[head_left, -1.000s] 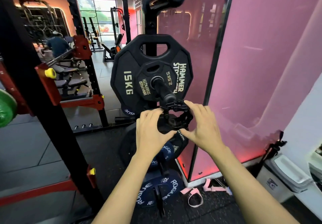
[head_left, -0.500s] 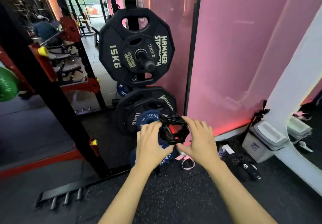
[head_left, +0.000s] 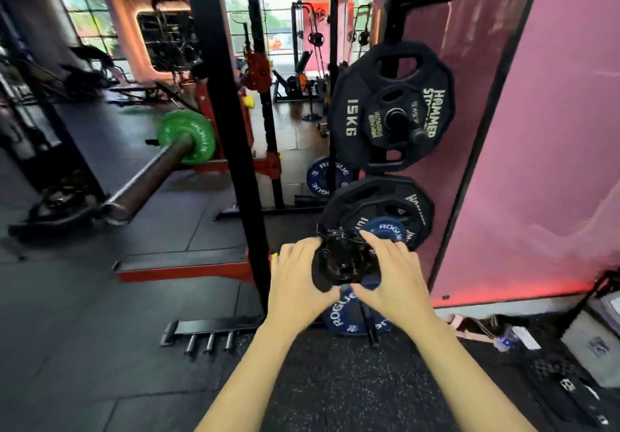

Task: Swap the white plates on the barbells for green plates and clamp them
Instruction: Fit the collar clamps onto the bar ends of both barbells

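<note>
A black barbell clamp (head_left: 344, 262) is held at chest height between both of my hands, in front of the plate storage rack. My left hand (head_left: 297, 279) grips its left side, and my right hand (head_left: 391, 272) grips its right side with fingers curled over the top. To the left, a barbell (head_left: 147, 176) rests on the red and black squat rack with its sleeve end pointing toward me. A green plate (head_left: 193, 138) sits on that sleeve. No clamp shows outside the green plate. No white plate is in view.
The storage rack holds a black 15 kg plate (head_left: 352, 112), a second black plate (head_left: 412, 203) and blue plates (head_left: 349, 314) low down. A black rack upright (head_left: 231, 129) stands between me and the barbell. Bags and pink straps (head_left: 469, 326) lie by the pink wall.
Both hands have lifted the clamp off the storage peg and carried it down and away. My view has swung left, bringing the barbell and green plate into sight.
</note>
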